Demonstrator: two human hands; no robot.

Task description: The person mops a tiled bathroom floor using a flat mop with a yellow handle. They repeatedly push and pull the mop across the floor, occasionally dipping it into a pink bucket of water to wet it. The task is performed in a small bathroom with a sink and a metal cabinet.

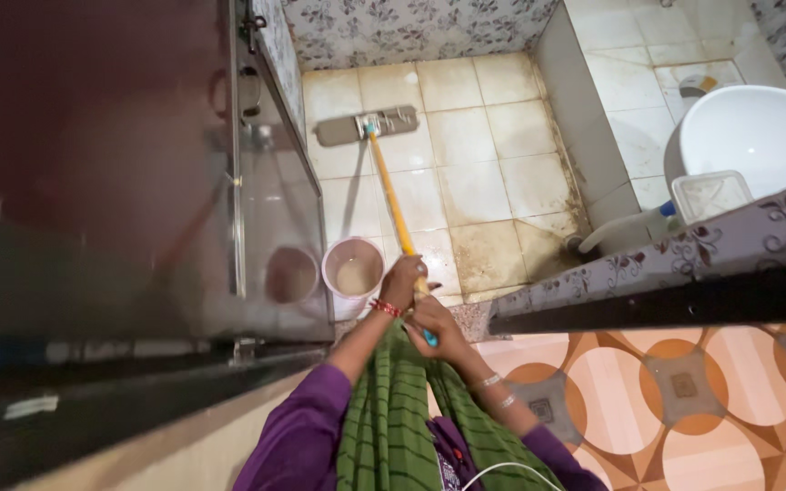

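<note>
Glossy cream floor tiles, stained brown along the grout near the doorway, fill a small bathroom with flower-patterned wall tiles. Both hands close around the yellow mop handle: the left hand has its grip wrapped round the shaft higher up, and the right hand clasps the blue end just below it. That long, thin handle slants away to a flat, rectangular grey mop head lying on the tiles near the far wall. A round pink bucket of cloudy water stands just left of the hands. At right sit a smooth white basin and a white spray bottle.
</note>
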